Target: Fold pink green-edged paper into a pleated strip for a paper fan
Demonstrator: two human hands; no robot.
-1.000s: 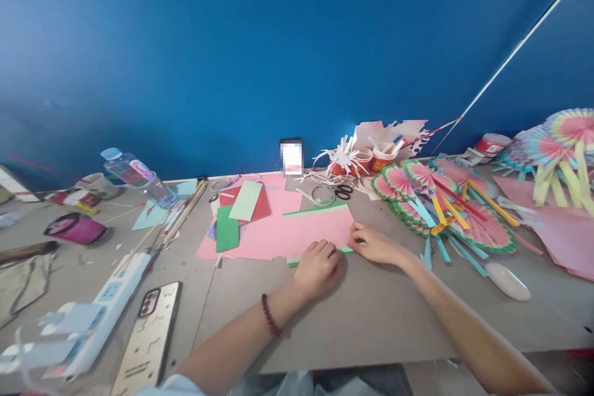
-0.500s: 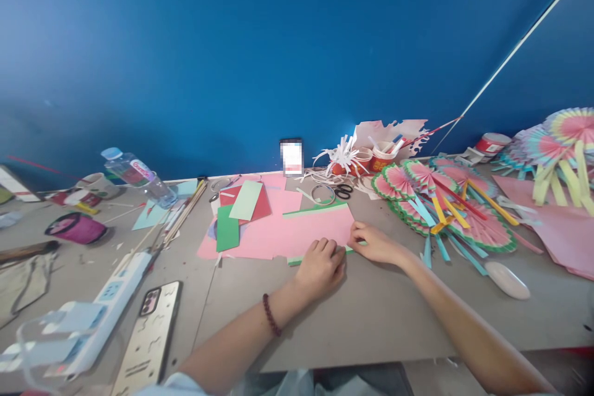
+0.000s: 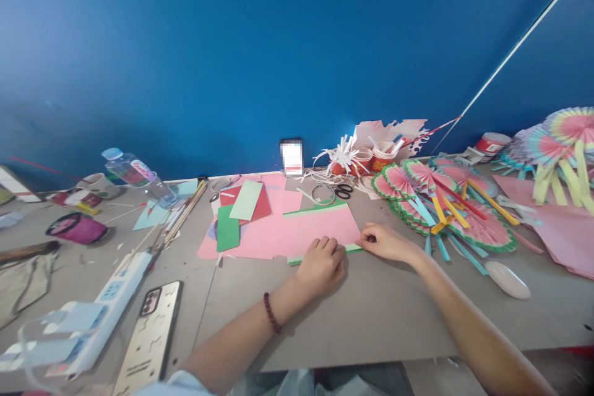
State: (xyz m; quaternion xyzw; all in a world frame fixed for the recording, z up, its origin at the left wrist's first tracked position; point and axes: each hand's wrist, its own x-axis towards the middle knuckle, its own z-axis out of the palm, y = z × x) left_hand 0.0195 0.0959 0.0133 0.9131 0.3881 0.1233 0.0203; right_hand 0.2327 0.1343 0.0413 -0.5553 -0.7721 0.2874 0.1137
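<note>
A pink paper sheet [image 3: 306, 230] with a green edge lies flat in the middle of the grey table [image 3: 371, 315]. My left hand [image 3: 320, 266], a bead bracelet on its wrist, rests with curled fingers on the sheet's near edge. My right hand [image 3: 387, 242] pinches the sheet's near right corner, fingers pressed together. Behind the sheet lie more pink, red and green paper pieces [image 3: 241, 210].
Folded pink-and-green paper fans [image 3: 440, 210] with coloured sticks fill the right side. Scissors [image 3: 343, 190], paper cups [image 3: 378, 158] and a small phone [image 3: 291, 157] stand at the back. At left: water bottle [image 3: 137, 176], power strip [image 3: 99, 312], phone [image 3: 148, 340], pink tape roll [image 3: 77, 228].
My right hand has slid a little to the right along the sheet's near edge to its corner. The left hand has barely moved.
</note>
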